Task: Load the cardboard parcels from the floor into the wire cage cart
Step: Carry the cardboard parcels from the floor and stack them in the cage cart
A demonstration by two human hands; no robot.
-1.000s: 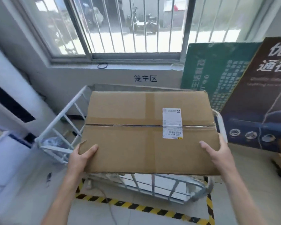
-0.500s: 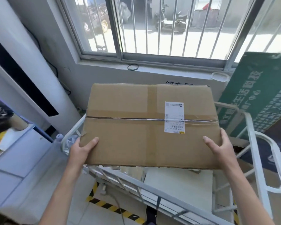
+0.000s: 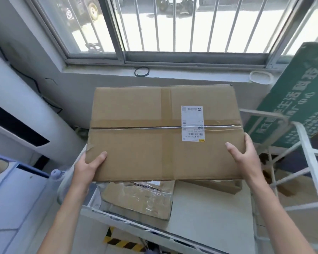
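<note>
A large flat cardboard parcel [image 3: 145,134] with brown tape and a white shipping label is held level above the white wire cage cart [image 3: 305,154]. My left hand [image 3: 86,167] grips its near left corner and my right hand [image 3: 246,158] grips its near right edge. Beneath it, inside the cart, lies a smaller taped cardboard parcel [image 3: 140,198], and another cardboard parcel [image 3: 220,186] shows under the held one at the right. The cart's far side is hidden by the held parcel.
A barred window and sill [image 3: 173,66] run behind the cart. A white standing unit [image 3: 22,110] is at the left, a green sign board [image 3: 294,99] leans at the right. Yellow-black floor tape [image 3: 121,241] shows in front of the cart.
I have stepped closer to the cart. The parcel, still in both hands, now hangs over the cart's inside, and the parcels lying in it have come into view.
</note>
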